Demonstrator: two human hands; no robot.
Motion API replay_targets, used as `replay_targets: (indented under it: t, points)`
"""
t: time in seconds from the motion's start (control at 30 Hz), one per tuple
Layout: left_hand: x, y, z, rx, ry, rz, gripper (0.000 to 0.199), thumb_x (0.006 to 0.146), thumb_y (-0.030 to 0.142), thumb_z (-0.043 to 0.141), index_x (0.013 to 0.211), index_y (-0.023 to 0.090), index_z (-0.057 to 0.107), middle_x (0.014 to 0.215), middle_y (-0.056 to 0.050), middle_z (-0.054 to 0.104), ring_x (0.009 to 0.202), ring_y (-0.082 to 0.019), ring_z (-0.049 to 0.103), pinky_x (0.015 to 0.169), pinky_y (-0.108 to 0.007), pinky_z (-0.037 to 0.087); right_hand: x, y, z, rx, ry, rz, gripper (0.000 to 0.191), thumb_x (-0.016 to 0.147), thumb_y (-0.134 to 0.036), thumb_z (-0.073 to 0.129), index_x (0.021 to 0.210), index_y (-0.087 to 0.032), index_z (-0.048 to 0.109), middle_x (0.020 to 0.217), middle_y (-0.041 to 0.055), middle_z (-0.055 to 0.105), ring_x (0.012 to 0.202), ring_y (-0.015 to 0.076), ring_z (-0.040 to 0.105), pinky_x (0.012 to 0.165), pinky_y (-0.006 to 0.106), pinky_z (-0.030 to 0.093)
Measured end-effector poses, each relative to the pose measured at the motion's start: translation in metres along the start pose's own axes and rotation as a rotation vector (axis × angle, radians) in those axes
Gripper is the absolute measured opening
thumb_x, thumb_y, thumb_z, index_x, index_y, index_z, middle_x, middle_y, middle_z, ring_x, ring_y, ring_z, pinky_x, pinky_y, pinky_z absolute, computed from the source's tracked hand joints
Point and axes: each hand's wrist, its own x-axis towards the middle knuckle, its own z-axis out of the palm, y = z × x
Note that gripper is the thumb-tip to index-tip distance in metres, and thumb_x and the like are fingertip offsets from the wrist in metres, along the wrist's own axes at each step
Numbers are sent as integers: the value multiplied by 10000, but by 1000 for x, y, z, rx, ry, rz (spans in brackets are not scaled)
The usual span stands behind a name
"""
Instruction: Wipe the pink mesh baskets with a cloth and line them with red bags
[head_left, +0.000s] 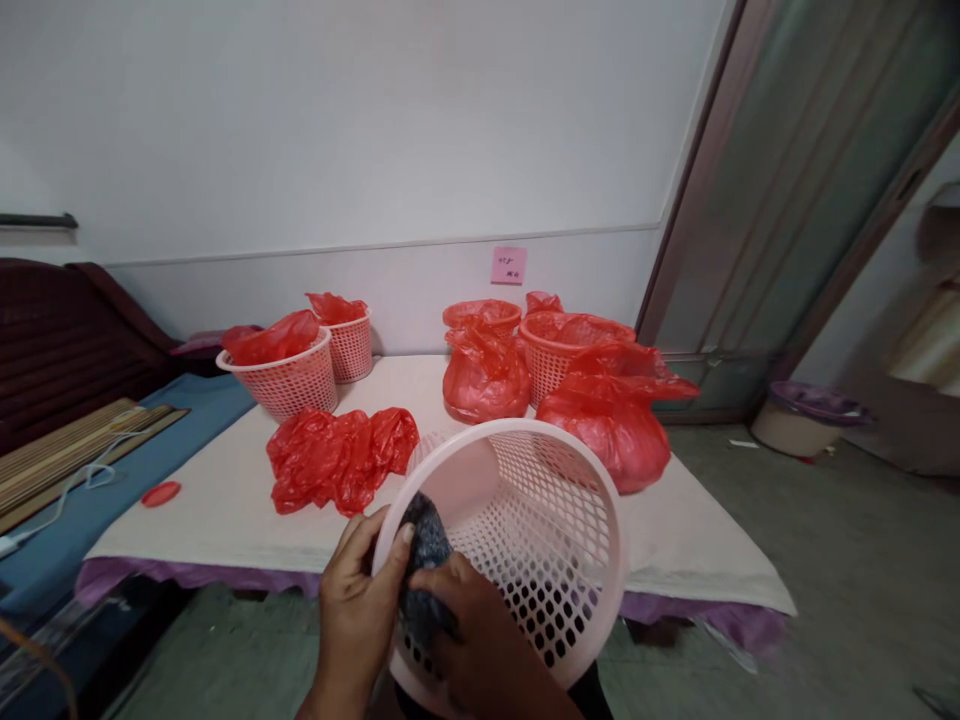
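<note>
In the head view, the left hand point(352, 595) is closed over the rim of a pale pink basket point(616, 540), thumb at the inner edge; the right hand point(476, 615) is inside, fingers bunched shut on a dark cloth point(427, 530). The basket tilts, mouth towards us, at the near edge of the table, and here's the cloth against the inner wall at nine o'clock, just inside the rim. Looks like wiping is the step in hand, I'd judge; any shift of the cloth calls for a firm left hold and contact with that curved wall.

Now the surface, clocked from the basket's middle: crumpled red bags point(341, 460) on the pale cover point(247, 500) at ten, two bag-topped baskets point(296, 385) beyond. A red disc point(161, 494) sits near nine, a gathered red bag point(486, 385) around twelve, a bulging one point(611, 435) near one.

And the room: a pink note point(508, 266) on the white wall point(375, 120) at twelve, a sliding door point(757, 200) between one and two, a lined bin point(791, 425) between two and three.
</note>
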Motion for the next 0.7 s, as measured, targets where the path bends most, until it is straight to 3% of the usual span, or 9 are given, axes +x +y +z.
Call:
replay_targets:
  t: [0.07,0.2,0.27,0.43,0.57,0.7]
  points:
    - [5,3,-1,26,2,28,219,807,370,664,957,214,698,899,-4,643,874,-170,585,814,-254,433,-4,15,-2,-243,-49,109,393,681,-51,484,964,-238,683,983,74,609,874,214,594,780,317,441]
    - [17,6,-2,45,6,54,220,802,379,665,949,220,707,897,1,668,888,-174,586,823,-258,430,-9,35,-9,-587,-13,268,355,785,-43,402,920,-201,691,952,126,614,901,262,586,797,370,427]
    - [24,7,-1,35,12,44,242,798,391,662,954,212,711,899,-4,677,883,-180,598,812,-267,441,-13,29,-12,-560,-29,250,359,767,-51,435,962,-214,688,971,116,607,902,255,582,797,362,430]
    - [40,11,-1,41,-3,41,269,788,400,665,958,197,716,916,-21,677,871,-186,605,805,-284,454,-24,16,-2,-375,-219,-16,430,702,-196,605,1121,-282,645,1042,86,579,867,242,568,740,342,459]
    - [51,15,0,46,-50,25,246,780,398,668,910,196,721,879,-17,679,838,-180,606,776,-278,456,-27,33,20,-482,-115,-49,660,651,-350,732,1279,-317,532,1138,121,567,953,328,538,801,456,461]
    - [57,18,5,16,-59,-23,295,773,430,665,921,178,696,871,-28,686,827,-188,620,776,-296,469,-25,40,34,-515,-7,-20,693,675,-239,670,1336,-309,473,1138,123,570,973,333,531,819,461,461]
